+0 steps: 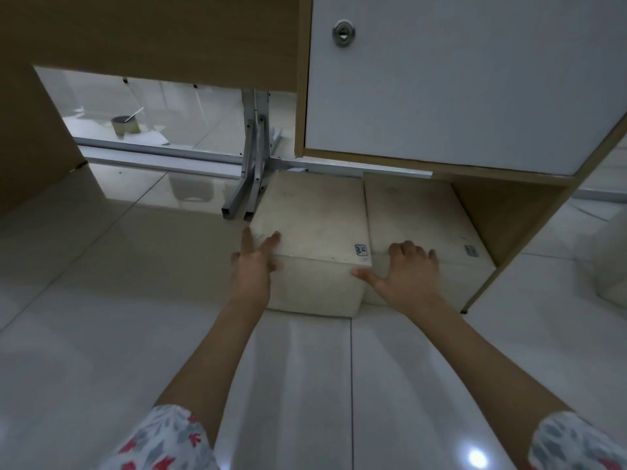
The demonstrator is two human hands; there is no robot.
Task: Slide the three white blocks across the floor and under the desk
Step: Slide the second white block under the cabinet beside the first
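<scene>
Two white blocks lie side by side on the tiled floor beneath the desk's cabinet (pixel 441 79). The left block (pixel 312 225) sticks out a little nearer to me than the right block (pixel 417 212), which sits under the cabinet's open bottom. My left hand (pixel 254 266) presses flat on the left block's near left corner, fingers spread over its top edge. My right hand (pixel 410 273) rests with spread fingers on the right block's front edge, its thumb touching the left block's near right corner. Only two blocks are in view.
Grey metal desk legs (pixel 251 178) and a floor rail (pixel 163 157) stand just left of the blocks. A wooden side panel (pixel 37 137) borders the far left. A small bucket (pixel 125 125) sits beyond the rail. Glossy floor tiles (pixel 305 385) spread in front.
</scene>
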